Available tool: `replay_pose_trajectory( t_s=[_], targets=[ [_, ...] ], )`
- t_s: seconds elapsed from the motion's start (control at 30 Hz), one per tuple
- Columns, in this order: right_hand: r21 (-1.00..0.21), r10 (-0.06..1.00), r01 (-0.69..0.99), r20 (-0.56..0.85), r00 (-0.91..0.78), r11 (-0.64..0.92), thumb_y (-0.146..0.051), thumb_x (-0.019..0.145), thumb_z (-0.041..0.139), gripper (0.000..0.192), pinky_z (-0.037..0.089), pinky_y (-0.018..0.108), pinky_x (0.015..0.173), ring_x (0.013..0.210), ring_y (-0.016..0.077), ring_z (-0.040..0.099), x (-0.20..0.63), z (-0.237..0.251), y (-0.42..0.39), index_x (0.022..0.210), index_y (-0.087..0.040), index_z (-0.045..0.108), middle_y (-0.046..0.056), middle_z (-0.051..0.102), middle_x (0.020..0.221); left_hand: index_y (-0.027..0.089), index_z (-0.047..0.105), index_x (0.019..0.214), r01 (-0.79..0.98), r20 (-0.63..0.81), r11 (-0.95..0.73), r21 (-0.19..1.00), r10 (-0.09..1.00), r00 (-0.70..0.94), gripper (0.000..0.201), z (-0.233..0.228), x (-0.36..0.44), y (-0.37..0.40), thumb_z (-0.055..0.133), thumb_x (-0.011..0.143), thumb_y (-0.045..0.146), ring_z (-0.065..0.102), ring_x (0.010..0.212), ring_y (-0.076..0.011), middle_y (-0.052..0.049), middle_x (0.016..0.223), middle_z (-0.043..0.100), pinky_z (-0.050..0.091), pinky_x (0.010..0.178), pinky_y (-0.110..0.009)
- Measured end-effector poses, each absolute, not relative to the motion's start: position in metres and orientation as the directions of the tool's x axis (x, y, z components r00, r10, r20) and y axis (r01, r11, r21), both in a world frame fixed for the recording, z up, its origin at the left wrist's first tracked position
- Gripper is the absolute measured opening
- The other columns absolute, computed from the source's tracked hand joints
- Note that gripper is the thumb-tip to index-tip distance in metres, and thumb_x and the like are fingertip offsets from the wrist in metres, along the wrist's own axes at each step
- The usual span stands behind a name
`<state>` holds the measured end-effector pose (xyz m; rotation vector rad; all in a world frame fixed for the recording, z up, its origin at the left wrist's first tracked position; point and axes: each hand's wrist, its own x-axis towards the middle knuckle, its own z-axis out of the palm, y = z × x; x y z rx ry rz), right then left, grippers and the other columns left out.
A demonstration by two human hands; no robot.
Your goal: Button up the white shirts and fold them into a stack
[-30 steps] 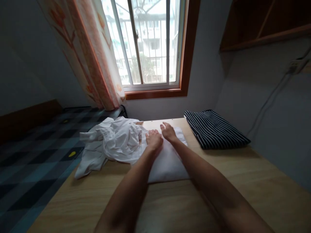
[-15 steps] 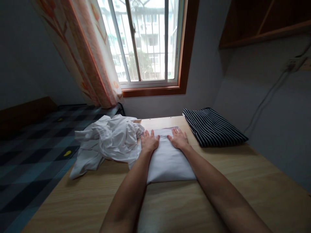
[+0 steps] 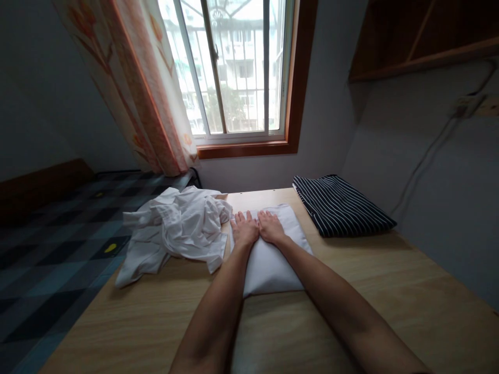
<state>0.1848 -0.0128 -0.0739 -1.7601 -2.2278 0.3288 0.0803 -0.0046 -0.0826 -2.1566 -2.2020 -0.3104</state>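
Both palms lie flat, side by side, on the folded white cloth (image 3: 273, 259) at the middle of the wooden table (image 3: 351, 311). The left hand (image 3: 244, 228) and right hand (image 3: 270, 227) touch at the thumbs, fingers spread loose, gripping nothing. At nine o'clock sits a crumpled white shirt (image 3: 175, 228); at two o'clock, a folded striped garment (image 3: 343, 205).
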Motion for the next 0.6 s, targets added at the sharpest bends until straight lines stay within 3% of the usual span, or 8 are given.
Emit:
replay_pose_trajectory(
  t_s=[0.2, 0.37, 0.5, 0.6],
  targets=[
    [-0.283, 0.990, 0.948, 0.055, -0.133, 0.143, -0.047, 0.097, 0.026, 0.064, 0.006, 0.046, 0.117, 0.145, 0.0249, 0.016, 0.217, -0.087, -0.014, 0.150, -0.012, 0.026, 0.009, 0.023, 0.157, 0.015, 0.036, 0.147, 0.989, 0.153, -0.061, 0.133, 0.987, 0.040, 0.058, -0.082, 0.066, 0.000, 0.028, 0.095, 0.041, 0.027, 0.142, -0.0304, -0.019, 0.152, 0.032, 0.021, 0.114, -0.049],
    [-0.326, 0.999, 0.945, 0.045, -0.015, 0.029, -0.047, 0.096, 0.030, 0.066, 0.008, 0.045, 0.117, 0.146, 0.0251, 0.015, 0.252, -0.088, -0.025, 0.149, -0.008, 0.027, 0.012, 0.021, 0.157, 0.010, 0.035, 0.146, 0.985, 0.134, -0.051, 0.162, 0.990, 0.029, 0.064, -0.076, 0.060, 0.003, 0.031, 0.094, 0.047, 0.023, 0.143, -0.0312, -0.020, 0.152, 0.030, 0.019, 0.115, -0.047],
    [-0.528, 0.982, 0.849, 0.147, 0.119, -0.023, -0.032, 0.092, 0.042, 0.059, 0.018, 0.034, 0.116, 0.141, 0.0239, 0.029, 0.272, -0.088, -0.044, 0.143, -0.002, 0.039, 0.018, 0.035, 0.151, 0.011, 0.052, 0.131, 0.989, 0.280, -0.060, 0.136, 0.960, 0.020, 0.048, -0.063, 0.067, -0.011, 0.035, 0.095, 0.038, 0.033, 0.136, -0.0304, -0.018, 0.142, 0.046, 0.029, 0.110, -0.044],
    [-0.803, 0.964, 0.592, 0.097, 0.246, -0.070, -0.026, 0.085, 0.051, 0.056, 0.033, 0.031, 0.109, 0.131, 0.0235, 0.044, 0.289, -0.083, -0.068, 0.136, -0.004, 0.046, 0.019, 0.046, 0.142, 0.014, 0.058, 0.119, 0.985, 0.341, -0.147, 0.086, 0.934, 0.110, 0.037, -0.048, 0.072, -0.035, 0.039, 0.094, 0.034, 0.039, 0.129, -0.0313, -0.016, 0.132, 0.053, 0.034, 0.104, -0.046]
  ],
)
